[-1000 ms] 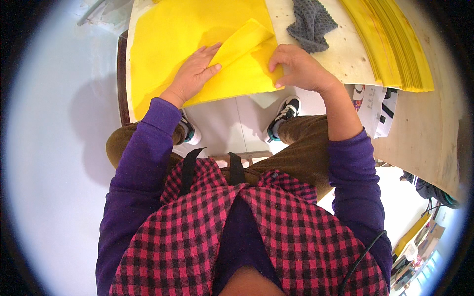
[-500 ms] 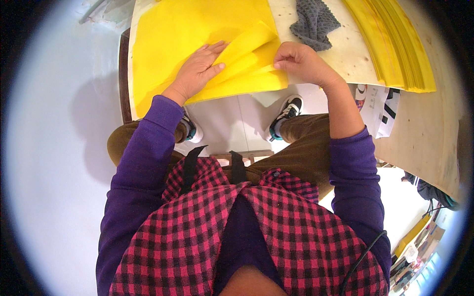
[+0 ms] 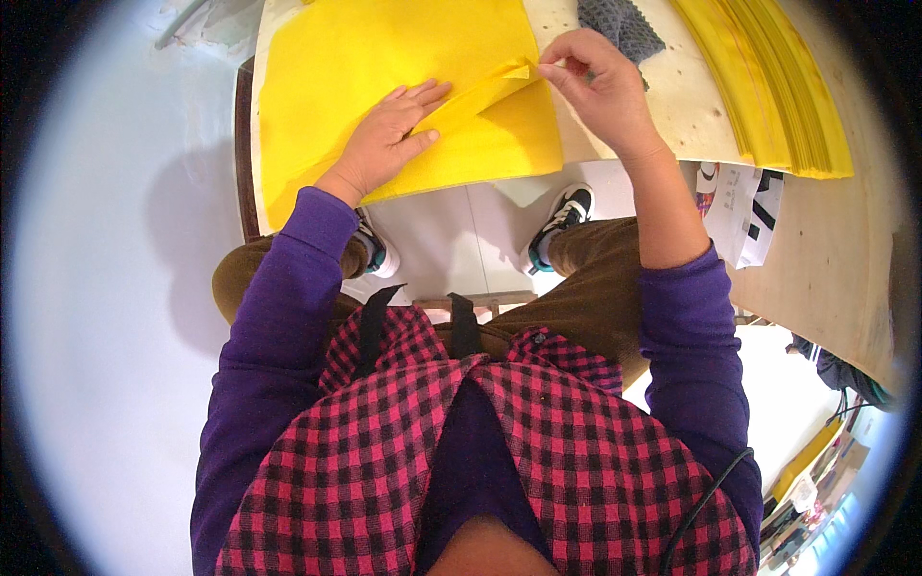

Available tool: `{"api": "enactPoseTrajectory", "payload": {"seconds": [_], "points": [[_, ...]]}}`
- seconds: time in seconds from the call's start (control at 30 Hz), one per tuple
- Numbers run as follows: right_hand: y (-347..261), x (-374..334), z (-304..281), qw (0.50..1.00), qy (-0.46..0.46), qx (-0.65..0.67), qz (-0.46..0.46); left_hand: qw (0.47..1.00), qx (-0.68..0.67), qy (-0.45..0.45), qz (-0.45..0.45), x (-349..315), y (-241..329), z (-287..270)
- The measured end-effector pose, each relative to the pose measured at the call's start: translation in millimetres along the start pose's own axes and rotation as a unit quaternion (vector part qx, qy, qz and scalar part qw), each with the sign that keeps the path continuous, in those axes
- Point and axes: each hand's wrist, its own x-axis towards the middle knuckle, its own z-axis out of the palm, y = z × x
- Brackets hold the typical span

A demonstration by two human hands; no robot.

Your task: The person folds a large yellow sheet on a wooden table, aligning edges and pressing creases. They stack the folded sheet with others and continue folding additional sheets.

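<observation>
R. hand (image 3: 605, 91) is pinching yellow sheet (image 3: 403, 48) by its raised edge; sheet is lying on table (image 3: 672, 120), L. of grip. L. hand (image 3: 389, 139) is resting flat atop, fold (image 3: 483, 94) running diag. btwn. hands.

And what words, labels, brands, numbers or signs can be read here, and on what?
White package below the table, right: bold black marks, only partly showing, not transcribed; its smaller print is too small to read.
Cluttered items, lower right: too blurred to read.
Yellow sheet and yellow stack: no lettering visible.
</observation>
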Motion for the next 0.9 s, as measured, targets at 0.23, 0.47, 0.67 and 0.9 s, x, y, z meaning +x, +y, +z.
{"api": "enactPoseTrajectory", "payload": {"seconds": [0.23,0.47,0.67,0.9], "points": [[11,-19,-12,0.969,-0.242,-0.04,-0.007,0.999,-0.027,0.021,-0.02,-3,-1,3],[16,-17,-2,0.952,-0.301,-0.041,0.034,1.0,-0.023,0.016,-0.013,-2,0,1],[16,-18,2,0.959,-0.272,-0.075,-0.017,1.0,-0.021,0.014,-0.013,-3,-3,2],[26,-11,-27,0.974,-0.036,-0.213,-0.061,0.999,-0.029,0.012,-0.021,-2,2,-1]]}}
